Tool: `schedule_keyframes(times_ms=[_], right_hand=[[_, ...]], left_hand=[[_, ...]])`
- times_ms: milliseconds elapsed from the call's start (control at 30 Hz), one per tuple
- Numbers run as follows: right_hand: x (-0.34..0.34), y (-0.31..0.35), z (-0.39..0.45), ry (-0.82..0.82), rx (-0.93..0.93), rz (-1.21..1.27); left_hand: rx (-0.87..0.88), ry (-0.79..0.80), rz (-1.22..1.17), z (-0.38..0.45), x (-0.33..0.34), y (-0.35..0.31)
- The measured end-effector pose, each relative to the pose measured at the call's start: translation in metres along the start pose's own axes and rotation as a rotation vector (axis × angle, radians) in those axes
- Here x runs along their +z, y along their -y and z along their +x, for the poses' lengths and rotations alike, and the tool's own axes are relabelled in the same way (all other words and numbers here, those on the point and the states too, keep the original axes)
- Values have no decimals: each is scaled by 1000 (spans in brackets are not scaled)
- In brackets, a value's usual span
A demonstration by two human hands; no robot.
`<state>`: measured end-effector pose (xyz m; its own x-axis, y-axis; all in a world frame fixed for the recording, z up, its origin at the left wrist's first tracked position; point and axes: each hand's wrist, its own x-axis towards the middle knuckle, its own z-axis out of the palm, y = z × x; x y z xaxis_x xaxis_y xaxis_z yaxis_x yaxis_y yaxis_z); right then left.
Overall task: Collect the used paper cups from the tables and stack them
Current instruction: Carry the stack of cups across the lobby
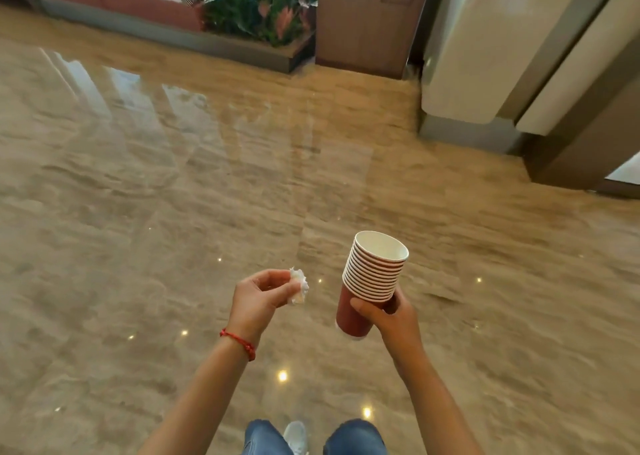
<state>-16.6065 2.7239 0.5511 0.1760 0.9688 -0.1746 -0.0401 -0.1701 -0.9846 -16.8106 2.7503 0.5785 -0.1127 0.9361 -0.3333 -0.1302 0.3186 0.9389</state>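
Observation:
A stack of several red paper cups [372, 274] with white rims leans a little to the right in front of me, the top cup's white inside showing. My right hand [389, 316] grips the stack around its lowest cup, thumb across the front. My left hand [258, 297] is to the left of the stack, apart from it, pinching a small crumpled white tissue [299, 286] between thumb and fingers. A red string bracelet is on my left wrist.
I stand on a glossy brown marble floor [173, 195]. A planter with green and pink plants [263, 8] and a red bench are at the back. A wooden column [367, 18] and pale wall panels [485, 46] stand at the right. No tables are in view.

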Motion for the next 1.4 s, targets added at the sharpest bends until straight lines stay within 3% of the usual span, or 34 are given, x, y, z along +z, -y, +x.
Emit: schedule_keyframes(times_ms=[467, 967, 1400], right_hand=[[-3, 14, 215, -104, 0, -5], [-2, 102, 533, -49, -4, -4], [50, 167, 832, -118, -26, 39]], left_hand=[[-22, 77, 76, 215, 75, -42], [-15, 84, 56, 498, 183, -165], [12, 160, 59, 796, 242, -280]])
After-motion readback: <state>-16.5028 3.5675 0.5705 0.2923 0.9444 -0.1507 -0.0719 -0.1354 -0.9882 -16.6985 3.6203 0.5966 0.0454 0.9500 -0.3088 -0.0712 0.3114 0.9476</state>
